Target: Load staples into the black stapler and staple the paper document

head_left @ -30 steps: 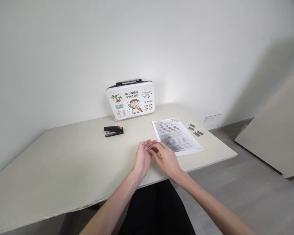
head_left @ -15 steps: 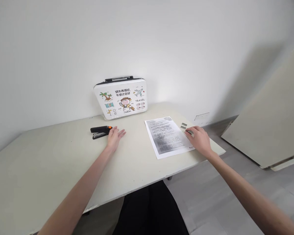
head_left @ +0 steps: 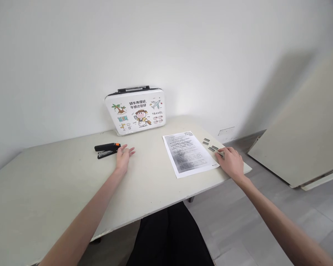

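Note:
My left hand [head_left: 123, 156] lies open on the table, fingers stretched out, its fingertips just right of a black stapler [head_left: 107, 149] with an orange tip. My right hand [head_left: 231, 161] rests at the table's right edge, beside a printed sheet of paper [head_left: 189, 153]. Its fingers are curled and pinch the end of a grey staple strip [head_left: 221, 153]. More loose staple strips [head_left: 206, 141] lie just beyond it, to the right of the sheet.
A white carry case [head_left: 135, 110] with cartoon travel pictures leans against the wall at the back of the table [head_left: 44, 184]. A large pale board [head_left: 302, 140] leans on the floor to the right. A wall socket [head_left: 226, 131] sits low behind the table.
My hands have parted from the middle of the table. The left went toward the stapler. The right crossed the paper to the staple strips and closed on one.

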A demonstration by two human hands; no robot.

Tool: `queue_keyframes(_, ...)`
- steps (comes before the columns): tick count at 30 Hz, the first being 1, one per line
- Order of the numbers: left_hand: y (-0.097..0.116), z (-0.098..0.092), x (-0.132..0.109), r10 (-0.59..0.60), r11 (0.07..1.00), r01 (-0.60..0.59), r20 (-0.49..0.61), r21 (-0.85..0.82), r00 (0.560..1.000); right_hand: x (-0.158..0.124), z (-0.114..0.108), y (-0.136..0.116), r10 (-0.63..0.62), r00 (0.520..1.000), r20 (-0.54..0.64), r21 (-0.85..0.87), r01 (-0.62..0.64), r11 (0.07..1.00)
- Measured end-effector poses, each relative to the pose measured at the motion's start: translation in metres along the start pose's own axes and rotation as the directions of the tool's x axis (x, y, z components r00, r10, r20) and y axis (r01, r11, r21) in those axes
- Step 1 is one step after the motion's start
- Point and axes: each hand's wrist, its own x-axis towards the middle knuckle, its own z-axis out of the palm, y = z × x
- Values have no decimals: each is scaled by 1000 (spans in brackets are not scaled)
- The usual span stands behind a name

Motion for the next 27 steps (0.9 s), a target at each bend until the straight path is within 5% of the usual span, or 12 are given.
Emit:
queue_keyframes(6,21,-39,-25,-33,981,9,121,192,992,-10,-6,-1,90,996,6,293,-88,952)
queue_keyframes(11,41,-81,-56,47,915,-165,310,368,950,-20,-15,-3,139,990,2,381,-129,915)
queue_keyframes(15,53,-101,-77,-11,899,-127,312,418,950,-24,-20,-14,179,984,2,419,-163,893)
queue_keyframes(23,53,-108,-86,4,846,-155,286,510,958,-52,-17,-65,-110,991,-79,349,131,928)
queue_keyframes(27,38,-118,-71,214,664,-307,220,682,952,-55,-11,-87,-265,962,-62,328,270,905)
